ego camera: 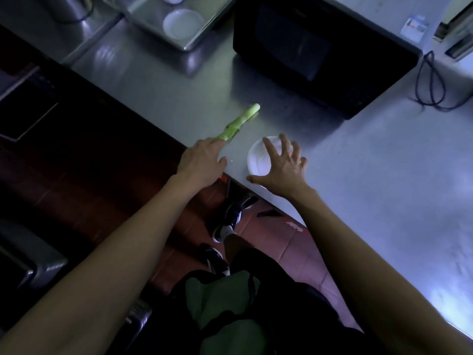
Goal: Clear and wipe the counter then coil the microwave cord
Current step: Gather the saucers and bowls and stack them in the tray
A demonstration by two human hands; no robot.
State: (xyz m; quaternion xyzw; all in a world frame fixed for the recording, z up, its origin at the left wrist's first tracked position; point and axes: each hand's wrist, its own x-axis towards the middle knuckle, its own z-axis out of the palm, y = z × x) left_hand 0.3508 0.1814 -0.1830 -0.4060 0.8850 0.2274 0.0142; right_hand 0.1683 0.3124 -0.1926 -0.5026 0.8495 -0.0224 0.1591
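Left hand [202, 160] at the near end of a long pale-green vegetable stalk [238, 123], fingers hidden beyond the knuckles, so cannot tell whether gripping or only touching; thumb lying out along the counter edge. Right hand [281, 167] spread wide with straight fingers over a small round white dish [258, 160], holding nothing, fingertips above its far rim, thumb reaching past its near side.

Stalk lying flat on the brushed stainless-steel counter [358, 162], running away from the dish toward the far left, its far cut end pointing at the black box-shaped microwave oven [320, 47]. Dish just beside the counter's near edge, close to the corner where that edge meets the drop to the reddish tiled floor [268, 234]. Bare steel between dish and microwave, and a broad bare stretch right of the dish.

Thin black power cord [432, 83] looped loosely on the counter right of the microwave, well apart from the dish. Shallow steel tray [189, 39] left of the microwave, holding a white round bowl [183, 24]. Small white-and-blue card [414, 26] beyond the microwave's right corner.
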